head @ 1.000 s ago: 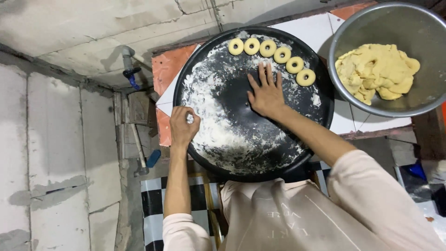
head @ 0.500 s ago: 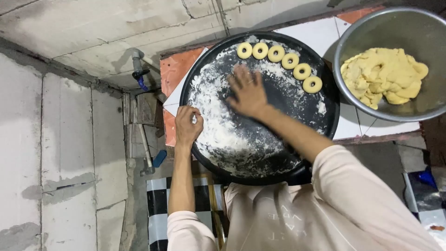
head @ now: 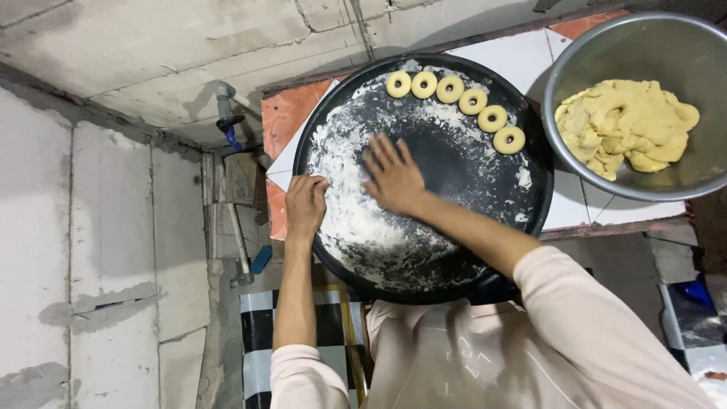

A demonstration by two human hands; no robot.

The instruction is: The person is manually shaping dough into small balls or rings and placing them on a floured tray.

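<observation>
The left hand (head: 305, 206) was curled closed on the near-left rim of the round black tray (head: 530, 198), gripping it. Beside it, the right hand (head: 392, 176) lay flat, fingers spread, pressed on the white flour (head: 356, 220) dusting the tray. Beyond that hand, six dough rings (head: 459, 103) sat along the far rim. Further right stood a metal bowl (head: 564, 102) holding yellow dough (head: 625, 125).

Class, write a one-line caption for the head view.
Right hand spreads flour on a black tray; left hand grips its rim.
</observation>
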